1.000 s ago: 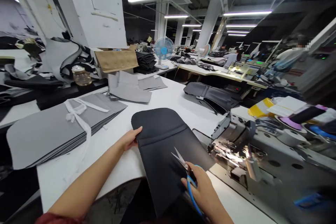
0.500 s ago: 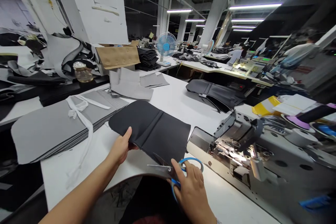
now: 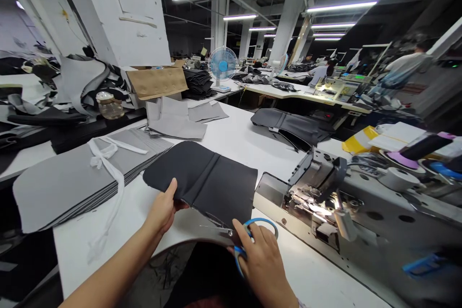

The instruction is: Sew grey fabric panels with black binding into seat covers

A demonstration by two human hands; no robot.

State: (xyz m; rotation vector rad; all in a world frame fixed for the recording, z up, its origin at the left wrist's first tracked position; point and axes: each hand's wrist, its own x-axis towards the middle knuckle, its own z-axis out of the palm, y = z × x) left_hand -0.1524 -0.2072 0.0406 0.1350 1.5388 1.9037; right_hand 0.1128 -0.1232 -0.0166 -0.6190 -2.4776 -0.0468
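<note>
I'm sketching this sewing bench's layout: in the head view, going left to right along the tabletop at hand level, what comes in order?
Stack of grey fabric panels → left hand → black fabric panel → right hand holding blue-handled scissors → industrial sewing machine

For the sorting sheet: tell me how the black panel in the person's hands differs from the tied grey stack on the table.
The black panel is one piece, while the grey stack is many layered sheets. The black panel is dark with a seam across it; the grey stack is lighter and plain on top. The left hand holds the black panel, with the right hand on blue-handled scissors at its edge, while the grey stack lies on the white table, bound by a white strip. Both have rounded outlines.
</note>
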